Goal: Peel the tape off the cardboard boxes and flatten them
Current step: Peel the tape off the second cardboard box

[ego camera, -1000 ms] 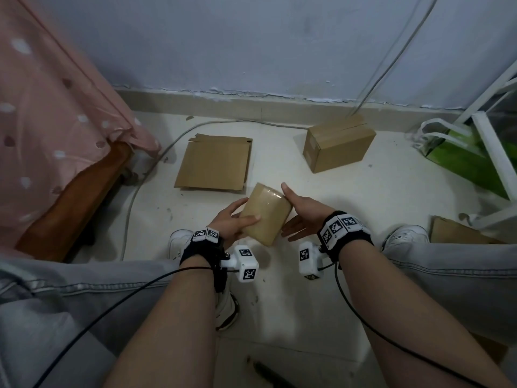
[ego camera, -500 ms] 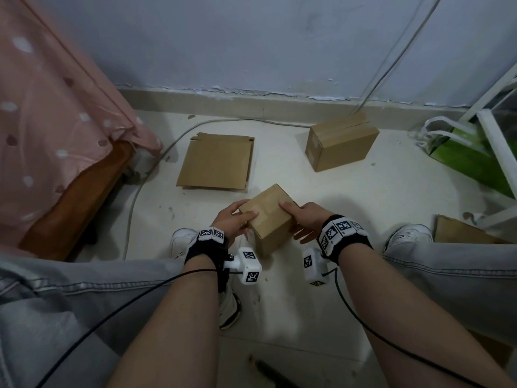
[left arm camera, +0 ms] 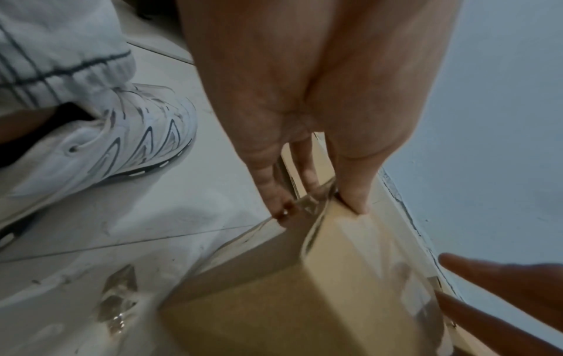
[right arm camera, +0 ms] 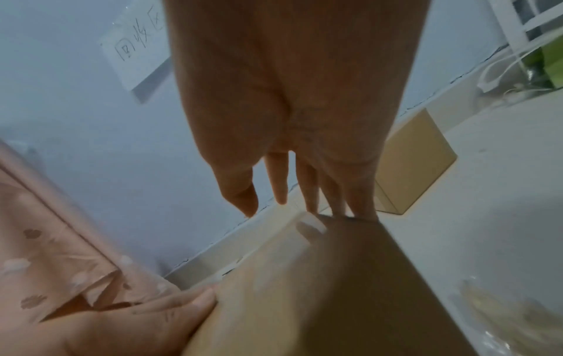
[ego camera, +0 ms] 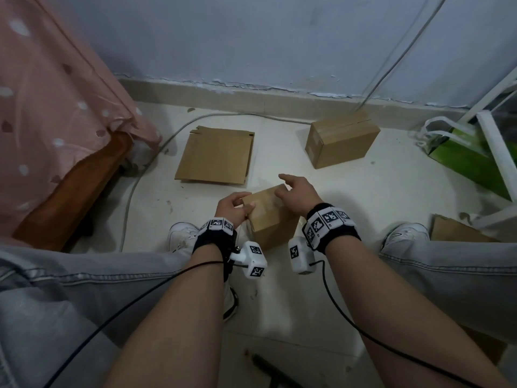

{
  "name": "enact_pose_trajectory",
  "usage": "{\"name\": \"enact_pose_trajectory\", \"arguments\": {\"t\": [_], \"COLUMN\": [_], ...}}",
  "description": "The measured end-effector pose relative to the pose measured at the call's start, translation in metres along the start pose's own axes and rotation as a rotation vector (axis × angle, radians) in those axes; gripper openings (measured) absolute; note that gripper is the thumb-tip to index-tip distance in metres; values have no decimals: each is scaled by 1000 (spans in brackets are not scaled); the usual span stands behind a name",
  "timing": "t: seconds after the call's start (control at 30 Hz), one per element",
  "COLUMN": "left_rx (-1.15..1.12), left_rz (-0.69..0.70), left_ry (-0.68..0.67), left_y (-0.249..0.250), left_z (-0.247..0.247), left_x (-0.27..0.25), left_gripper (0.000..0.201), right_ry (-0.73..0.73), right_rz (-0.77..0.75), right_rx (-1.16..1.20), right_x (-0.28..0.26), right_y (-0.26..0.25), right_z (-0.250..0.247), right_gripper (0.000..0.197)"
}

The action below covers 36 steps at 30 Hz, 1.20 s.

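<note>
A small brown cardboard box (ego camera: 270, 219) stands on the floor between my feet. My left hand (ego camera: 246, 204) grips its near left corner, thumb (left arm camera: 355, 200) on top and fingers (left arm camera: 278, 207) down the side, where a loose end of clear tape (left arm camera: 310, 204) shows. My right hand (ego camera: 291, 189) lies over the top with straight fingers (right arm camera: 335, 207) touching the far edge, index finger lifted. Clear tape runs along the box's top.
A flattened cardboard sheet (ego camera: 216, 155) lies ahead on the left, a second taped box (ego camera: 340, 142) ahead on the right by the wall. Crumpled clear tape (left arm camera: 119, 301) lies beside the box. A pink bedspread (ego camera: 56, 107), a green bag (ego camera: 470, 161) and more cardboard (ego camera: 453, 231) border the floor.
The box, held tilted between both hands a second ago, has come down upright onto the floor. My right hand moved from its side to its top and straightened its fingers.
</note>
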<state>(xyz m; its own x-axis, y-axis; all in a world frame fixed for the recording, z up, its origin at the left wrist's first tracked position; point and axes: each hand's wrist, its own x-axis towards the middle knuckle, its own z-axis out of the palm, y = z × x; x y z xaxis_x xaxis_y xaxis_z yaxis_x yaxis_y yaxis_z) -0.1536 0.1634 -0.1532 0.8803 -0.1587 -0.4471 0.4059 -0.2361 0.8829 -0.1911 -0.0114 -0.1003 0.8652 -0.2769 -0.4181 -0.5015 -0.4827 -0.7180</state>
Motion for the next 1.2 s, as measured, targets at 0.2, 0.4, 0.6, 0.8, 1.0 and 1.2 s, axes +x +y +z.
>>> {"name": "enact_pose_trajectory", "arguments": {"t": [0.2, 0.4, 0.6, 0.8, 1.0, 1.2], "left_rx": [100, 152, 163, 158, 149, 174], "left_rz": [32, 15, 4, -5, -12, -7], "left_ry": [24, 52, 79, 75, 64, 53], "left_y": [9, 8, 4, 3, 3, 4], "left_z": [3, 9, 11, 10, 10, 10], "left_x": [6, 7, 7, 7, 6, 4], "left_gripper": [36, 42, 45, 44, 38, 41], "right_ry": [-44, -17, -24, -28, -27, -11], "right_rz": [10, -32, -84, -101, -129, -135], "right_rx": [-4, -97, -245, -356, -491, -537], "right_x": [4, 1, -3, -3, -1, -2], "right_y": [2, 3, 0, -2, -5, -8], "right_z": [-3, 6, 13, 17, 22, 29], "right_gripper": [62, 66, 68, 63, 56, 44]}}
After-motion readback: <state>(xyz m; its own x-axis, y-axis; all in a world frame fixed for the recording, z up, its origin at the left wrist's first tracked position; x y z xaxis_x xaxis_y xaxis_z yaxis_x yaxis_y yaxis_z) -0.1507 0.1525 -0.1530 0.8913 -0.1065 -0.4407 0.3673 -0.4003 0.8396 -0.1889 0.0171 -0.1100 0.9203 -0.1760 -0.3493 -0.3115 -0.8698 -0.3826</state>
